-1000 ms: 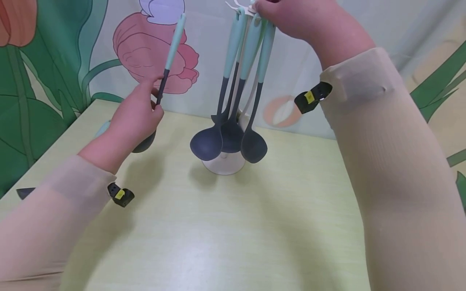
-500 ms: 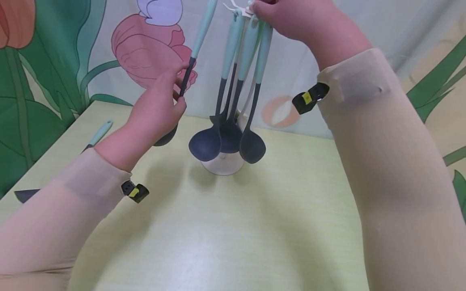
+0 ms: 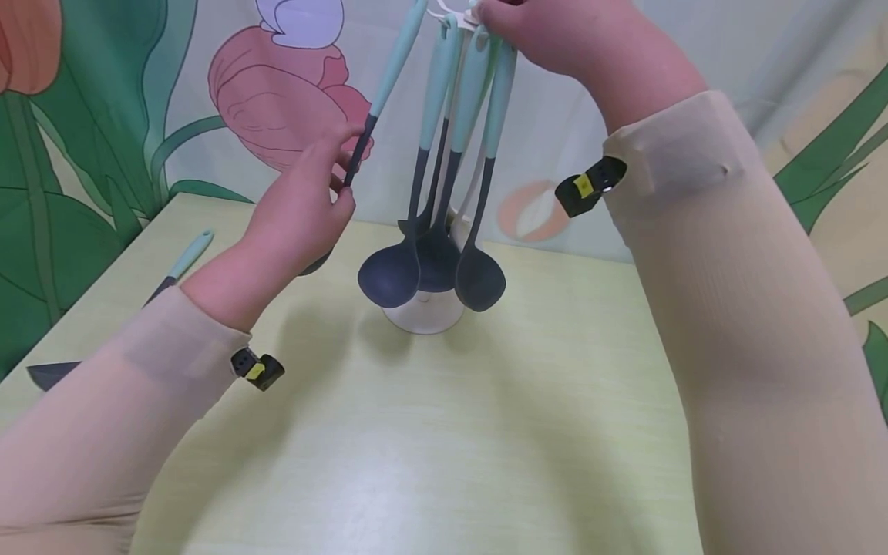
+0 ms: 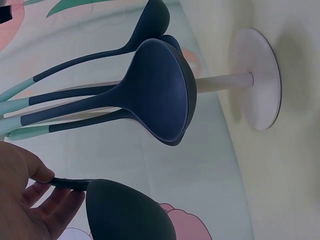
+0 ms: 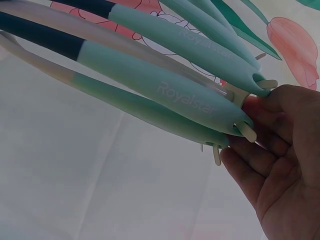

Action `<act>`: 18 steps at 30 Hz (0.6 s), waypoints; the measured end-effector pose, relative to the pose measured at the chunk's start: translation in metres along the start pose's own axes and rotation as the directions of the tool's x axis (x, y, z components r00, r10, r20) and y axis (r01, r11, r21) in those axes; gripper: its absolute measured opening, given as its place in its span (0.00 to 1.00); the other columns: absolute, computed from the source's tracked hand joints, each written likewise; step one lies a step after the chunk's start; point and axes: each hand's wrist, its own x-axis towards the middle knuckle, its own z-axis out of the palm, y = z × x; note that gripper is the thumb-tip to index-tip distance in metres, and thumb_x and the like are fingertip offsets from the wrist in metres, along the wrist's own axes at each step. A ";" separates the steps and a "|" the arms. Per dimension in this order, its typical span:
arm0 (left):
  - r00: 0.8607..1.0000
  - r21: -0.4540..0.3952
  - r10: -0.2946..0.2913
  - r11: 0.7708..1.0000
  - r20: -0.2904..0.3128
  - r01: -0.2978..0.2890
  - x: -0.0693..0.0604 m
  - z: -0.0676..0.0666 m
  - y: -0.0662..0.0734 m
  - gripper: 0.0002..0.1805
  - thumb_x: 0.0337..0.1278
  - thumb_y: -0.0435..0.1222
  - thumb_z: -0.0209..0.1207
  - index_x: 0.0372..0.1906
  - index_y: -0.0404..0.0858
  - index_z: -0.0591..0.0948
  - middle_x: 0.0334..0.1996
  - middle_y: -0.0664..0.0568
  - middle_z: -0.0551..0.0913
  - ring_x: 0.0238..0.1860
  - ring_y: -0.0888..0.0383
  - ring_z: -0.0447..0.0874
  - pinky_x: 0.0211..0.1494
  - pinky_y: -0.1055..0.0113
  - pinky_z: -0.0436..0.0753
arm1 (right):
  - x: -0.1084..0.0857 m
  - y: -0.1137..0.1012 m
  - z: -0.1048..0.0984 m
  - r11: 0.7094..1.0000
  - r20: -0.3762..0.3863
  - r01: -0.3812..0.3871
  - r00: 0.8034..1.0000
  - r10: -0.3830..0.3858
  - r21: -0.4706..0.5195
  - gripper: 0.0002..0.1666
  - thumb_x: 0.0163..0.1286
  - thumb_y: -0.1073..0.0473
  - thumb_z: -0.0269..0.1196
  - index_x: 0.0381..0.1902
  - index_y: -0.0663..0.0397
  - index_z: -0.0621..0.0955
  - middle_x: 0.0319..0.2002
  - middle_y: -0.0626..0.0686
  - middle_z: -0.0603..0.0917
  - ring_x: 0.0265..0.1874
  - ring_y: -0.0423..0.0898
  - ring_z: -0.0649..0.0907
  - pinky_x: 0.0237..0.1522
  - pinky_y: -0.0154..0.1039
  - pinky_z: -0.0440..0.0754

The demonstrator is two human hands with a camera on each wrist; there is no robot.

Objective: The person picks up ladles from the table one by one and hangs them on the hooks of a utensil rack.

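My left hand (image 3: 294, 200) pinches the dark neck of a mint-handled cooking spoon (image 3: 397, 58) between thumb and fingers. The spoon leans right, its top near the white utensil rack (image 3: 425, 317). In the left wrist view, its dark rounded head (image 4: 127, 212) is cut off by the frame edge. At the rack's top, my right hand (image 3: 565, 35) grips the hook piece; in the right wrist view its fingers (image 5: 245, 167) reach behind the hooks. Several utensils hang there by holes in their handles, including a deep ladle (image 3: 388, 276) and a dark spoon (image 3: 481, 279).
On the pale table (image 3: 416, 432), another mint-handled utensil (image 3: 190, 254) lies at the left, partly behind the left forearm. A dark flat-edged piece (image 3: 50, 375) shows beside the sleeve. A flower-patterned cloth (image 3: 291, 100) hangs behind the table.
The left hand has carried the cooking spoon right toward the rack, and the spoon now leans further right. More of the utensil lying at left shows. The right hand stays on the rack top.
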 end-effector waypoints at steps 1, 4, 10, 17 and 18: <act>1.000 -0.001 0.005 1.000 -0.003 -0.005 0.000 0.000 0.000 0.37 0.67 0.29 0.47 0.77 0.56 0.54 0.56 0.48 0.74 0.51 0.52 0.78 0.38 0.55 0.78 | 0.000 0.000 0.000 1.000 -0.001 0.003 1.000 -0.003 -0.001 0.28 0.79 0.46 0.44 0.69 0.49 0.71 0.57 0.56 0.76 0.51 0.50 0.75 0.64 0.40 0.73; 1.000 -0.003 0.015 1.000 -0.005 -0.015 0.001 0.001 -0.001 0.38 0.67 0.29 0.47 0.77 0.56 0.54 0.57 0.48 0.75 0.51 0.52 0.78 0.38 0.55 0.78 | 0.000 0.000 0.000 1.000 -0.009 0.013 1.000 -0.013 -0.006 0.28 0.79 0.46 0.44 0.70 0.49 0.70 0.57 0.56 0.76 0.51 0.51 0.76 0.64 0.41 0.73; 1.000 -0.006 0.027 1.000 0.003 -0.027 0.007 0.002 0.000 0.38 0.65 0.26 0.46 0.77 0.54 0.56 0.56 0.48 0.75 0.51 0.51 0.79 0.36 0.56 0.79 | -0.001 -0.001 -0.002 0.997 -0.050 0.070 0.996 -0.071 -0.027 0.28 0.79 0.45 0.44 0.70 0.48 0.69 0.57 0.56 0.76 0.50 0.50 0.76 0.63 0.40 0.74; 0.999 -0.025 0.052 0.998 0.007 -0.052 0.013 0.010 0.001 0.38 0.66 0.25 0.48 0.77 0.53 0.57 0.57 0.45 0.75 0.52 0.48 0.80 0.45 0.53 0.81 | -0.004 -0.002 -0.006 0.995 -0.055 0.095 0.994 -0.097 -0.043 0.28 0.79 0.45 0.43 0.71 0.48 0.69 0.57 0.57 0.76 0.50 0.51 0.76 0.63 0.40 0.74; 0.998 -0.033 0.059 0.998 0.006 -0.059 0.014 0.012 0.001 0.38 0.66 0.24 0.48 0.77 0.52 0.57 0.58 0.45 0.75 0.52 0.48 0.80 0.47 0.53 0.81 | -0.004 -0.002 -0.006 0.994 -0.056 0.096 0.994 -0.098 -0.042 0.29 0.79 0.45 0.43 0.71 0.48 0.69 0.57 0.57 0.76 0.49 0.51 0.77 0.63 0.40 0.74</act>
